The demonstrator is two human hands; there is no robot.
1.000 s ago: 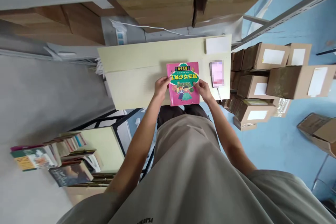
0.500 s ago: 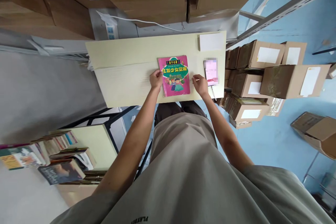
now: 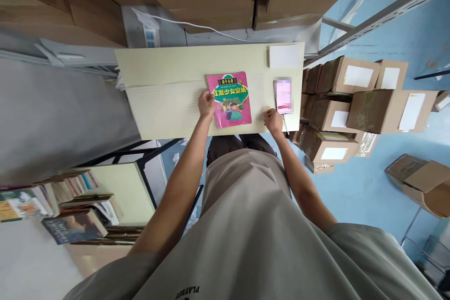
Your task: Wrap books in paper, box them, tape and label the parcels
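A pink picture book (image 3: 232, 119) with a green and yellow title lies face up on the pale tabletop (image 3: 168, 63). My left hand (image 3: 206, 104) grips it at the left edge, its thumb over the cover and the other fingers partly hidden. To the right of the book, my right hand (image 3: 273, 122) rests near the table's front edge with its fingers curled together. I see nothing in those fingers. Just above that hand lies a phone (image 3: 283, 96) with a lit, partly blurred screen and a cable at its lower end.
A white paper stack (image 3: 284, 56) sits at the table's back right corner. Large cartons (image 3: 207, 0) fill the shelf behind. Labelled boxes (image 3: 369, 110) are piled to the right, and an open carton (image 3: 422, 185) stands on the blue floor. Books (image 3: 75, 225) are stacked at lower left.
The book has slid slightly left along with my left hand. My right hand has moved a little right and nearer to me, away from the book and closer to the phone's lower end.
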